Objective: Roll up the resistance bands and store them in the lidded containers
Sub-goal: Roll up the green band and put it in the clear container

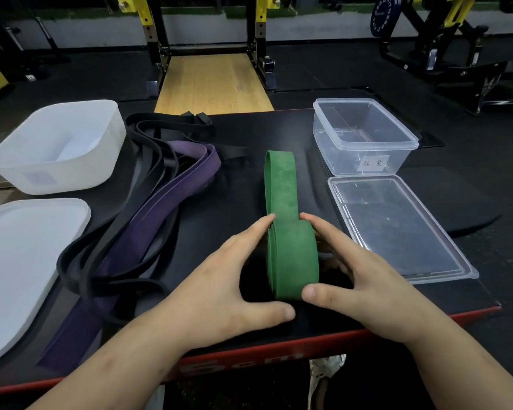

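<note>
**Near the front edge of the table: green band half rolled, how I'd finish it**

Near the front edge of the table [279, 347] the green band [290, 250] is partly coiled. Its loose tail runs away toward the far edge.

Left to right: the frosted tub [71, 176] sits at the far-left corner with its lid [21, 261] in front of it. Next come the black bands [64, 266] and the purple band [148, 220] in a loose heap, then the coil. The clear container [397, 161] and its lid [397, 226] are along the right edge, both lids off.

My take: keep the layers stacked square so the coil doesn't cone out sideways. Roll forward over the tail with steady tension, since rubber like this probably springs open if you let go. The clear container looks like the closest home for it.

Hands:
- **Left hand** [237, 279]: spread wide along the coil's left side, with the forefinger at the far end and the thumb at the near end, holding it between them.
- **Right hand** [356, 279]: mirrors the left, with fingers curled over the far right side and the thumb pressed on the near face.
</note>
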Demonstrator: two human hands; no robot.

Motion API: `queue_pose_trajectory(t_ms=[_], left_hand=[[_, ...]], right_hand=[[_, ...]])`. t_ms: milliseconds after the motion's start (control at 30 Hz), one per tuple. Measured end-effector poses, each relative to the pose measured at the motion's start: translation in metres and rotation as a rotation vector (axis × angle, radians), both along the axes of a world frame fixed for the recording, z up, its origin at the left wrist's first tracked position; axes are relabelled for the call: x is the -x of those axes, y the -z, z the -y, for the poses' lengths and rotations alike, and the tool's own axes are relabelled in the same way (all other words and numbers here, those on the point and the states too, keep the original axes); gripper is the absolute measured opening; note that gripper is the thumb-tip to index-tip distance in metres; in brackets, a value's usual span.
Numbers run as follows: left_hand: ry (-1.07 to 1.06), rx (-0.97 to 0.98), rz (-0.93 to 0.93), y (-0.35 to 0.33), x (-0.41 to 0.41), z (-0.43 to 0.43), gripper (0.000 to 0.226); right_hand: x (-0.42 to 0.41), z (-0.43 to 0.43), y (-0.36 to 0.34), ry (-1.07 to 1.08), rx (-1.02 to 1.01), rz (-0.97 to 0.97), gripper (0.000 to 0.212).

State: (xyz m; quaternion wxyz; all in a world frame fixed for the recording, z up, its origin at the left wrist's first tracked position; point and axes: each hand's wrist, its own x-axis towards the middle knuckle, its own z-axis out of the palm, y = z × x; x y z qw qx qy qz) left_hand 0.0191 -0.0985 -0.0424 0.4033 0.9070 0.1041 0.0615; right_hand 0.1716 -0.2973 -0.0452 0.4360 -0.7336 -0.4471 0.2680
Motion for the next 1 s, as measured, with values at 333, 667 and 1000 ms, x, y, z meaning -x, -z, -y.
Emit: queue_pose_trajectory(t_ms=[333, 667, 1000], left_hand=[[0.017, 0.053, 0.025, -0.004, 0.0, 0.003, 0.102], [0.028, -0.01, 0.026, -0.002, 0.011, 0.009, 0.113], [-0.006, 0.014, 0.017, -0.003, 0.003, 0.005, 0.111]], right_hand=[[-0.001, 0.005, -0.005, -0.031, -0.037, -0.038, 0.087], [0.003, 0.005, 0.0, -0.002, -0.053, -0.047, 0.08], [-0.001, -0.001, 0.0, -0.024, -0.02, -0.046, 0.095]])
